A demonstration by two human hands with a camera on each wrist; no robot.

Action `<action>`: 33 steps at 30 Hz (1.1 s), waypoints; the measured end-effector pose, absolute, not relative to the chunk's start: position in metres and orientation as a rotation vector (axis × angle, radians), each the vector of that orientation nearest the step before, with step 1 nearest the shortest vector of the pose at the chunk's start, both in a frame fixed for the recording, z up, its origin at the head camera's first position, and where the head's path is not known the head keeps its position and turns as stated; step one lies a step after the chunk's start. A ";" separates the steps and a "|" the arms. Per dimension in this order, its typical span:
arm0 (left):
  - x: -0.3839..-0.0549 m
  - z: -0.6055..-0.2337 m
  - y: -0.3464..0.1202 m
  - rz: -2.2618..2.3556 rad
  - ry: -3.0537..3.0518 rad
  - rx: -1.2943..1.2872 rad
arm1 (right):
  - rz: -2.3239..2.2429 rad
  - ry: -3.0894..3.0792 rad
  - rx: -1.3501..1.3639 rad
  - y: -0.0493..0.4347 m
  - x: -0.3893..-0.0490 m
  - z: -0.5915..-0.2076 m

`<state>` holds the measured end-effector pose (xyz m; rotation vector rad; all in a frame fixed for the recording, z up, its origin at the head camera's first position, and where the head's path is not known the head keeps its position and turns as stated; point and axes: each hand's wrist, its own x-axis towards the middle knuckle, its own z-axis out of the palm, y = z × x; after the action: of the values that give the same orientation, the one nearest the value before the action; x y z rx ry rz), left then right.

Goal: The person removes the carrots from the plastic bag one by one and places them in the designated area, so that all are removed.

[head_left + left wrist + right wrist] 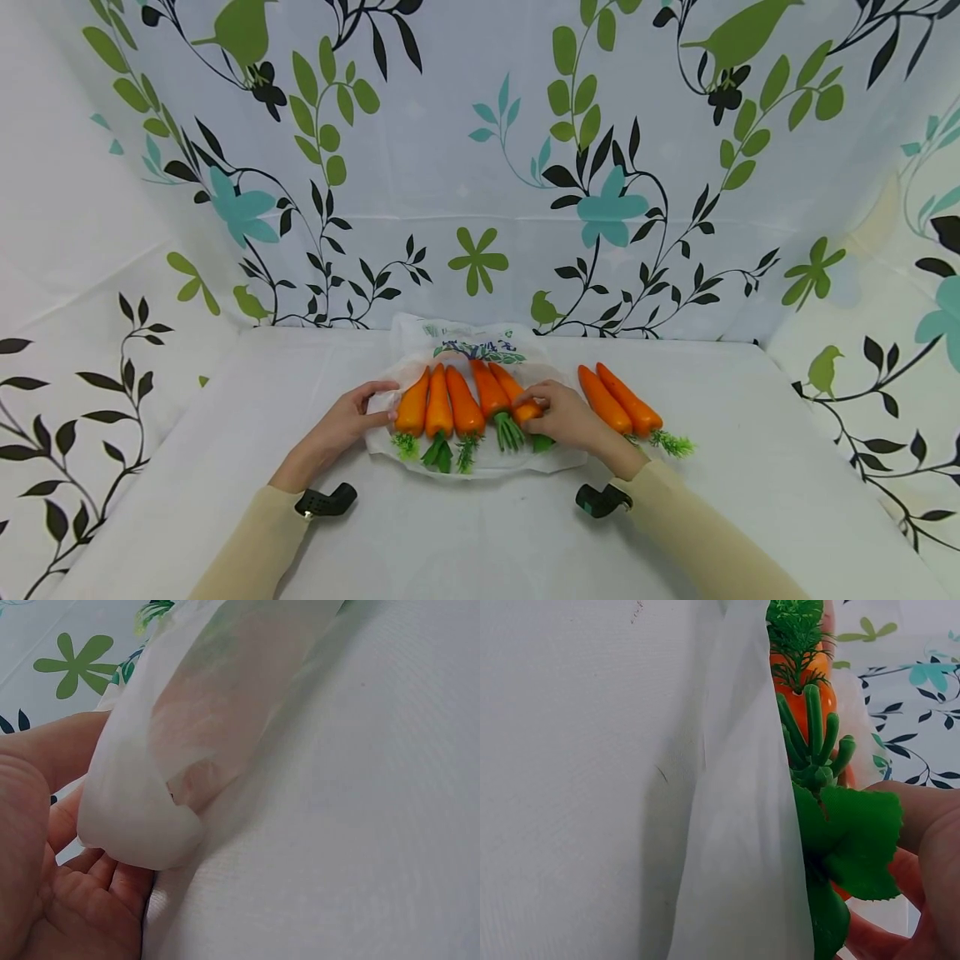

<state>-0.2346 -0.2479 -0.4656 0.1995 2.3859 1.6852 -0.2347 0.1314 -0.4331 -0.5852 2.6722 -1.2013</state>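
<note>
A white plastic bag (pixel 480 460) with green and blue print lies flat on the table, and several orange carrots with green tops rest in a row on it. My left hand (pixel 358 412) pinches the bag's left edge, beside the leftmost carrot (pixel 412 407). In the left wrist view, the folded bag edge (pixel 142 787) lies between the left thumb and fingers. My right hand (pixel 561 414) grips the rightmost carrot (pixel 528 412) of the row. Its broad green leaves (pixel 859 840) show in the right wrist view; the fingers hide part of its body.
Two more carrots (pixel 604 400) lie on the table to the right of the bag, close to my right wrist. The white-covered table (pixel 465 542) ends at a patterned curtain (pixel 480 167) behind the bag. Dark straps with cameras sit on both wrists.
</note>
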 end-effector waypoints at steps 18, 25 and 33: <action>-0.232 -0.463 -0.248 1.674 2.391 0.192 | -1.275 2.649 -0.586 0.138 -0.229 -0.423; -0.233 -0.463 -0.247 1.683 2.386 0.185 | -1.307 2.629 -0.610 0.142 -0.225 -0.417; -0.232 -0.464 -0.248 1.676 2.397 0.179 | -1.305 2.626 -0.615 0.146 -0.219 -0.412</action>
<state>-0.2324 -0.2478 -0.4636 0.1793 2.3967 1.6765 -0.2192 0.1456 -0.4124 -0.6147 2.6264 -1.3045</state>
